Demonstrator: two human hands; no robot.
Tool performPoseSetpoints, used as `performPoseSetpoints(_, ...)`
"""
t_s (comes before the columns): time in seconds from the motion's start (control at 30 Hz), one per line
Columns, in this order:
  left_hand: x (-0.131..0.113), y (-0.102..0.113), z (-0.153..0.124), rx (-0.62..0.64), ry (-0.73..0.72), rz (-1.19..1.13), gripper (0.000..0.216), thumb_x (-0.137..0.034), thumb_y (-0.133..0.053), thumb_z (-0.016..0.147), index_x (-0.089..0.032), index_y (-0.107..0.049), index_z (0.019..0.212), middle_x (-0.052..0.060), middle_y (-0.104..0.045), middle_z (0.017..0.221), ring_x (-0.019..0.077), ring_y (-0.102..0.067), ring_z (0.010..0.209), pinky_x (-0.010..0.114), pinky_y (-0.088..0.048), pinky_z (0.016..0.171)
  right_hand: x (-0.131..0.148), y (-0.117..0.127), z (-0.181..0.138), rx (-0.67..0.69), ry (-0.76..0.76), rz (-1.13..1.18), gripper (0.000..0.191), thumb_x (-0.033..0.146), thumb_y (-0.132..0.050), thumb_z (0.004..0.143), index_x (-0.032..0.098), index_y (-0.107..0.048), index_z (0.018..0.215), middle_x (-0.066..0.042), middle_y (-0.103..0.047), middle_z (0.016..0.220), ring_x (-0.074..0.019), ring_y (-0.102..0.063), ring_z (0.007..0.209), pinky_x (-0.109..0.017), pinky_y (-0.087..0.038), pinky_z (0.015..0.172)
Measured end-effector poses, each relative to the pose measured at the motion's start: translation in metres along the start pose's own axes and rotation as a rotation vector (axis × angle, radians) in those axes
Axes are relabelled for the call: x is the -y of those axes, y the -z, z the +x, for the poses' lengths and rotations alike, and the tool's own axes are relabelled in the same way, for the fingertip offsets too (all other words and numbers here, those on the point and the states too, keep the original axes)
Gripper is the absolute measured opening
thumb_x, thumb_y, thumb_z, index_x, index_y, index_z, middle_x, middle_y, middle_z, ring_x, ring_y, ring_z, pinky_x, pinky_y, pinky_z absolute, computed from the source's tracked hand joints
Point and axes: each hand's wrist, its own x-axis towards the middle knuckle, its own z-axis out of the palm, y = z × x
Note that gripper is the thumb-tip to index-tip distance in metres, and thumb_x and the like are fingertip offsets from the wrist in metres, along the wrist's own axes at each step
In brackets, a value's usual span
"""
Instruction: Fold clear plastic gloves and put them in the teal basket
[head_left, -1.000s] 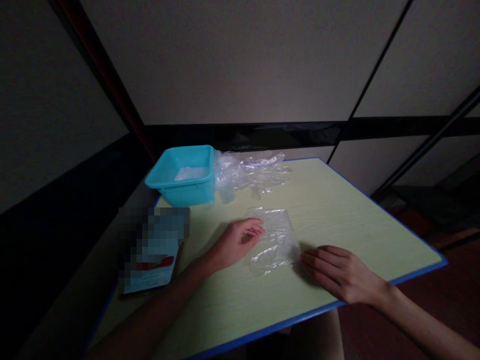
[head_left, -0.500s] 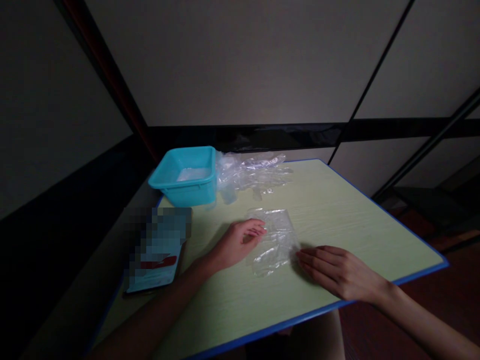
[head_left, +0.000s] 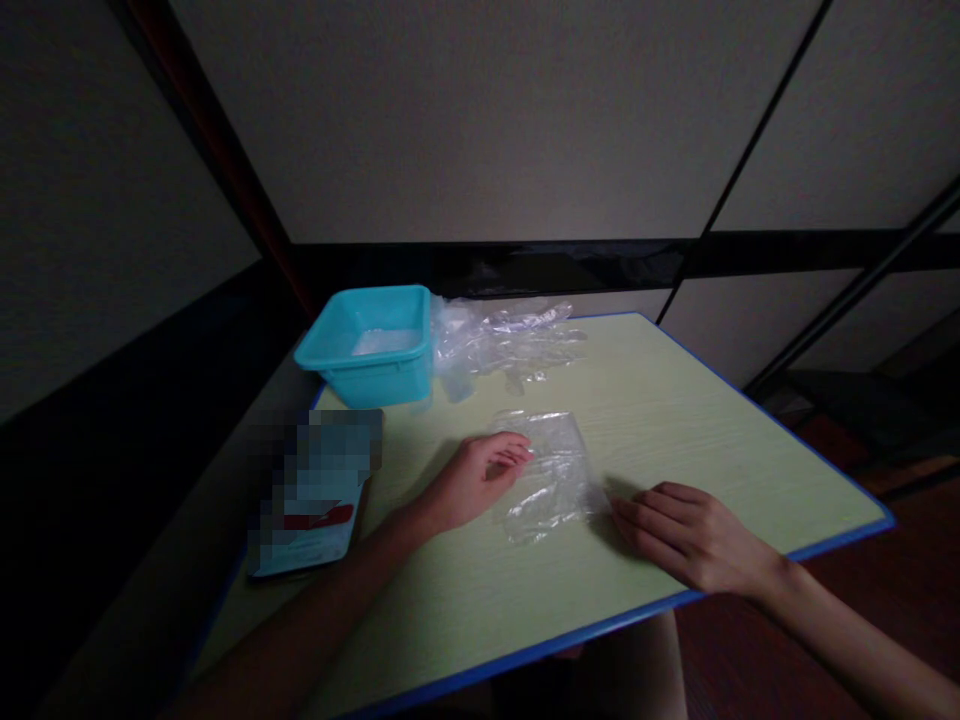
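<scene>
A thin, clear, squarish plastic piece (head_left: pixel 551 480) lies wrinkled on the table in front of me; whether it is a folded glove or a bag I cannot tell. My left hand (head_left: pixel 480 475) rests over its left side, fingers loosely curved, a gap showing between thumb and fingers. At its lower right corner, the fingertips of my right hand (head_left: pixel 679 535) are pinched together, and the corner stretches out toward them. Farther back, several clear disposable plastic gloves (head_left: pixel 510 340) lie in a loose pile.
A turquoise plastic basin (head_left: pixel 382 375) with something whitish inside stands at the back left, beside the glove pile. A partly blurred phone or tablet (head_left: pixel 322 500) lies at the left. The pale green table (head_left: pixel 675 400) has a blue edge; wall panels rise behind it.
My right hand has moved slightly to the right, drawing the corner of the plastic piece outward. My left hand stays in place on the plastic.
</scene>
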Motion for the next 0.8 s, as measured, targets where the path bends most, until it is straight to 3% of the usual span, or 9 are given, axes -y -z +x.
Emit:
performPoseSetpoints(0.33,0.001,-0.001,0.000,0.012,-0.013,-0.001,0.020,-0.008,-0.052,0.074,-0.012,-0.059,0.092,0.007,-0.067,0.087,0.0152,-0.063,0.081,0.029,-0.050,0.075,-0.001,-0.009,-0.008,-0.048,-0.042,0.123,0.023,0.005,-0.036,0.087,0.013,-0.057,0.088,-0.009,-0.067,0.083,-0.0152,-0.060,0.065,-0.029,-0.049,0.054)
performPoseSetpoints(0.4,0.000,0.000,0.000,0.017,-0.010,-0.002,0.020,-0.008,-0.052,0.074,-0.012,-0.059,0.092,0.007,-0.067,0.087,0.0149,-0.063,0.082,0.028,-0.050,0.075,0.001,-0.010,-0.010,-0.064,-0.141,0.260,0.020,0.006,-0.039,0.086,0.014,-0.056,0.093,-0.009,-0.066,0.086,-0.0161,-0.062,0.074,-0.029,-0.052,0.060)
performPoseSetpoints(0.5,0.000,0.000,0.000,0.012,-0.011,-0.008,0.018,-0.009,-0.053,0.074,-0.012,-0.060,0.091,0.007,-0.067,0.087,0.0149,-0.063,0.081,0.028,-0.050,0.075,0.004,-0.011,-0.008,-0.058,-0.425,0.568,0.021,0.010,-0.042,0.086,0.015,-0.052,0.104,-0.010,-0.064,0.098,-0.0164,-0.060,0.091,-0.029,-0.053,0.072)
performPoseSetpoints(0.6,0.000,0.000,0.000,0.007,-0.014,-0.016,0.017,-0.010,-0.054,0.075,-0.013,-0.060,0.090,0.006,-0.067,0.087,0.0149,-0.063,0.081,0.028,-0.050,0.074,0.001,-0.009,-0.005,-0.014,-0.694,0.891,0.024,0.013,-0.039,0.087,0.017,-0.048,0.109,-0.010,-0.061,0.102,-0.0153,-0.061,0.088,-0.028,-0.053,0.072)
performPoseSetpoints(0.8,-0.002,0.000,0.001,0.009,0.003,-0.007,0.015,-0.013,-0.054,0.075,-0.013,-0.060,0.089,0.007,-0.067,0.087,0.0158,-0.063,0.081,0.029,-0.050,0.074,-0.011,-0.014,0.000,-0.001,-0.813,1.348,0.017,0.018,-0.044,0.086,0.016,-0.050,0.102,-0.010,-0.060,0.100,-0.0153,-0.061,0.090,-0.032,-0.051,0.076)
